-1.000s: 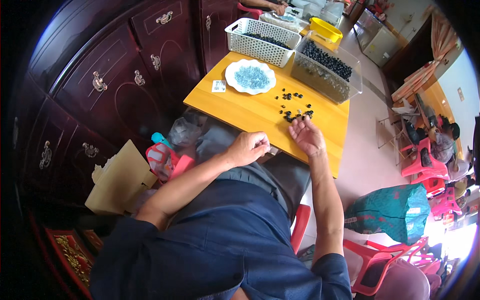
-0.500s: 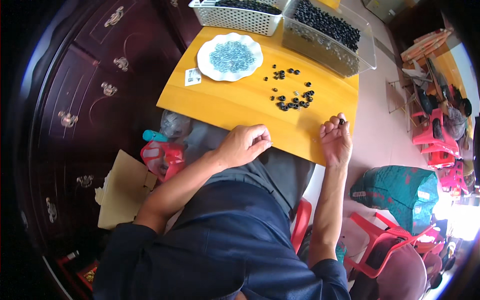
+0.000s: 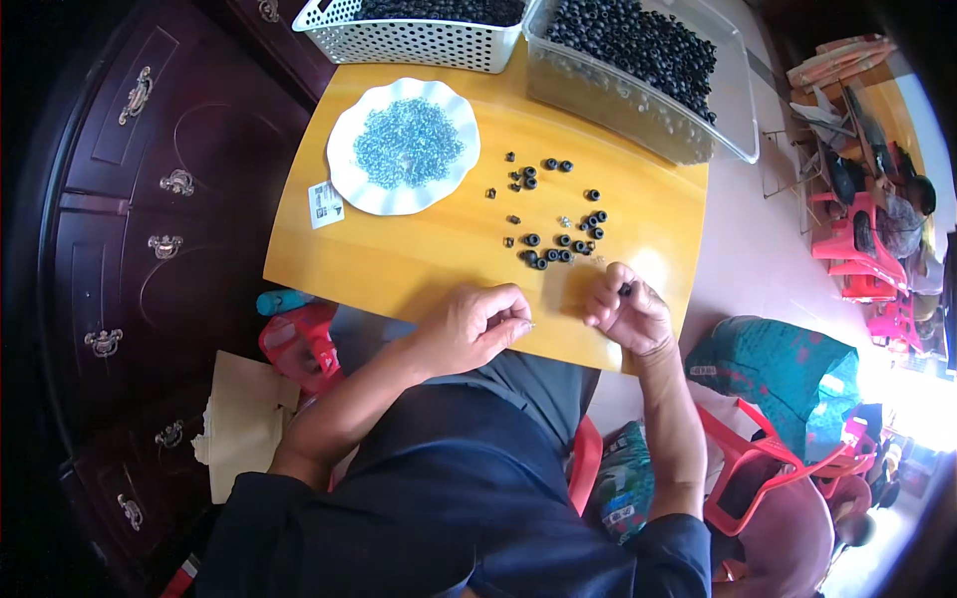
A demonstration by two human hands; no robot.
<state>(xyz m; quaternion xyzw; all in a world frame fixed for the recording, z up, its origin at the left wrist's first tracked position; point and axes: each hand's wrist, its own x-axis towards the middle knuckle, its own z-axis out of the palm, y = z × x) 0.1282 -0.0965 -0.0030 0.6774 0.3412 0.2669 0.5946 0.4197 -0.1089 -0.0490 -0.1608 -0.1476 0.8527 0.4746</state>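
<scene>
My left hand [image 3: 469, 329] is at the front edge of the wooden table, thumb and forefinger pinched together. A tiny pale tip shows between them, too small to name. To its right, my right hand [image 3: 638, 317] is turned palm up with its fingers curled, holding a small round black plastic piece [image 3: 625, 290] near the fingertips. Just beyond the right hand, several similar black pieces [image 3: 565, 255] lie loose on the yellow tabletop [image 3: 419, 249], with a few small clear bits [image 3: 565, 222] among them. A white scalloped plate [image 3: 341, 149] at the left holds many small clear bluish pieces [image 3: 409, 143].
Across the back stand a white perforated basket [image 3: 419, 45] and a clear plastic bin [image 3: 618, 110], both with black pieces inside. A small white card [image 3: 325, 204] lies beside the plate. Dark drawers [image 3: 120, 239] line the left; a green bag [image 3: 778, 374] and red stools [image 3: 733, 478] are at the right.
My right hand has moved left and inward, nearer my left hand, still with the black piece. The left hand keeps its pinch. The whole view has shifted, with the table appearing closer.
</scene>
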